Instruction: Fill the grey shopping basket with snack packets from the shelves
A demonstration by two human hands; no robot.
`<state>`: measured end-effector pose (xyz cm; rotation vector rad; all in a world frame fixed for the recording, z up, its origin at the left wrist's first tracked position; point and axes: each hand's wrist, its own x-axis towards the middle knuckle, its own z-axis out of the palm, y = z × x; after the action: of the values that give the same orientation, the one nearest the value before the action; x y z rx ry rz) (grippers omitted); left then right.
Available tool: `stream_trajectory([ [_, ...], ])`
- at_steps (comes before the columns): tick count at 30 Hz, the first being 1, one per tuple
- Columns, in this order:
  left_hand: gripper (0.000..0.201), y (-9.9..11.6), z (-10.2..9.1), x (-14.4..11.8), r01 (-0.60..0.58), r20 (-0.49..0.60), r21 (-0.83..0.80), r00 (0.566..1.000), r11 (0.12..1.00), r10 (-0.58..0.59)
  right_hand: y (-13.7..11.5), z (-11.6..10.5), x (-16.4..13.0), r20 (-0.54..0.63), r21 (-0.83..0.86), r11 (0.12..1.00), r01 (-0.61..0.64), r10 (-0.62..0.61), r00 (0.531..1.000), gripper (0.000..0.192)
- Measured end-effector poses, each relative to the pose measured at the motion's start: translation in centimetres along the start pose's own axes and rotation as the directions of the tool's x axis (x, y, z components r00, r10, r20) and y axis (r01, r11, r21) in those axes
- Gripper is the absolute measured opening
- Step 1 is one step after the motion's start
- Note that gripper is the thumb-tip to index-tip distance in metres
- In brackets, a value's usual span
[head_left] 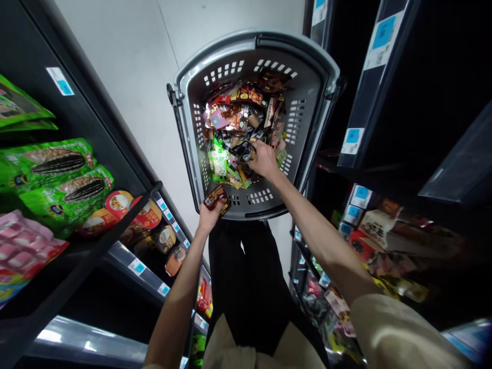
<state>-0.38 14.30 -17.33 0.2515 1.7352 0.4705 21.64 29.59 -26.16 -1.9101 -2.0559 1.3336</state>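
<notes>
My right hand [263,160] is closed on a dark shiny packet [243,150] in the grey plastic basket [192,77] (packed full). Left hand [209,215], fingers pinching a small dark-red snack packet [216,196] at the rim; lifting next needs a firm grip, I reckon.

No text, brand or number can be read anywhere. The blue-and-white price labels [352,139] on the shelf edges show only blurred marks, and the printing on the green snack bags [57,164] at left, the round red-lidded tubs [118,201] and the packets in the grey basket [192,97] is too small and smeared to make out.
</notes>
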Motion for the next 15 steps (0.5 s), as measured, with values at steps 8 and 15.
stream_trajectory([
  [8, 0.062, 0.2, 0.6, 0.3, -0.003, 0.050, 0.011, 0.999, 1.000, 0.002, 2.8, 0.6, 8.8, -0.062, 0.231, 0.959, -0.167, 0.186, 0.981, 0.060],
  [15, 0.057, -0.6, 0.7, 0.3, -0.049, 0.071, 0.066, 0.996, 0.997, 0.045, 2.3, 1.7, 10.5, -0.071, 0.351, 0.877, -0.328, 0.374, 0.925, 0.050],
])
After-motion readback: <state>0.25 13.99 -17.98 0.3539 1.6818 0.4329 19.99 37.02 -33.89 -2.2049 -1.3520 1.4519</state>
